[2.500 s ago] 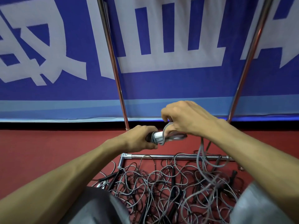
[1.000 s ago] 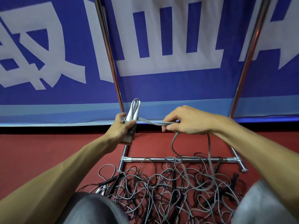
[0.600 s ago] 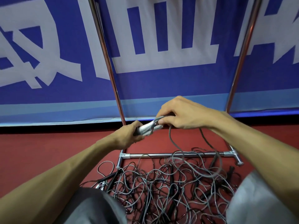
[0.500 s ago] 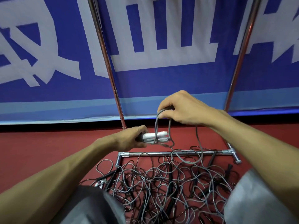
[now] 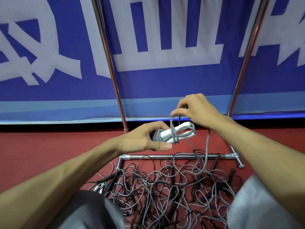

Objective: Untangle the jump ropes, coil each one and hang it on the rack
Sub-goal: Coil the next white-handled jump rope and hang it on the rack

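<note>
My left hand [image 5: 145, 138] grips the white handles [image 5: 177, 132] of a grey jump rope, held level above the floor. Grey cord is wound around the handles. My right hand [image 5: 196, 111] pinches a loop of that grey cord [image 5: 172, 128] just above the handles. The free length of the cord hangs down from my right hand into a tangled pile of ropes [image 5: 173, 192] on the red floor. The pile holds grey and black cords with black handles. The chrome rack [image 5: 175, 156] stands behind the pile, its base bar low and two uprights rising.
A blue banner with white characters [image 5: 148, 80] covers the wall behind the rack. My knees in grey trousers [image 5: 92, 210] frame the pile at the bottom left and right. Red floor [image 5: 49, 146] extends to the left of the rack.
My right hand carried the cord around the handles again and now lifts a loop above them. My left hand kept its grip, turning the handles level. The hanging cord has shortened.
</note>
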A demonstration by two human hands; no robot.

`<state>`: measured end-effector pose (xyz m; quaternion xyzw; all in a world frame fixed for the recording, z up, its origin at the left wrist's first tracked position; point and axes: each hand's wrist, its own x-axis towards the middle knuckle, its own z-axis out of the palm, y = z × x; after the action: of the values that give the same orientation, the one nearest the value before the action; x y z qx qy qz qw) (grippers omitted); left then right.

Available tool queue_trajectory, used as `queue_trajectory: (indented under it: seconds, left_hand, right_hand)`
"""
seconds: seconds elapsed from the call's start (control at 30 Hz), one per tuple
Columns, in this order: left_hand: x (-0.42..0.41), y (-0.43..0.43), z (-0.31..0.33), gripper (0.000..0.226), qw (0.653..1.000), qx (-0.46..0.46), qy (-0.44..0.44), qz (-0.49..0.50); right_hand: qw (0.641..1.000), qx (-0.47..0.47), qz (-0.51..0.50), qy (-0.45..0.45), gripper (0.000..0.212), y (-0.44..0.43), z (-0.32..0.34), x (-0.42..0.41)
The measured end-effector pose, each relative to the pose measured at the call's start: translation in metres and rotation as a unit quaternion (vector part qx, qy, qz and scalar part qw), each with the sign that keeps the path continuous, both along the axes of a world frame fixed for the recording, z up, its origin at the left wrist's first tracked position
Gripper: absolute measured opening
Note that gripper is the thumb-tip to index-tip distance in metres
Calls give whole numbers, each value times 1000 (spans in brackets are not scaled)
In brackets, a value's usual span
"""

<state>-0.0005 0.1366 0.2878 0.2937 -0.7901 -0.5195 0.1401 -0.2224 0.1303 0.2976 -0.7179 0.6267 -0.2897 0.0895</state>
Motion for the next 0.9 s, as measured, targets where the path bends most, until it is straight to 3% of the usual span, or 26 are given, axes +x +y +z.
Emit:
queue_trajectory:
  seconds: [0.2, 0.3, 0.4, 0.6, 0.7, 0.8, 0.9]
  left_hand:
    - [-3, 3, 8, 25, 994, 57, 53, 79]
    - [-4, -1, 7, 16, 986, 61, 74, 139]
    - [-1, -12, 4, 13, 967, 90, 116, 208]
    - [12, -33, 2, 23, 918, 148, 180, 320]
    - [21, -41, -1, 26, 913, 136, 178, 342]
    - [23, -48, -7, 17, 902, 117, 165, 380]
    - [28, -53, -15, 20, 907, 76, 131, 393]
  right_hand:
    - [1000, 22, 10, 10, 19, -5, -6, 4]
    - [999, 36, 6, 21, 29, -7, -10, 0]
    - [998, 64, 4, 17, 33, -10, -14, -4]
    - [984, 169, 45, 29, 14, -9, -14, -1]
    - [972, 222, 51, 56, 17, -8, -13, 3]
    - [959, 266, 94, 24, 4, -3, -8, 11]
    - [959, 238, 153, 26, 8, 3, 1, 22]
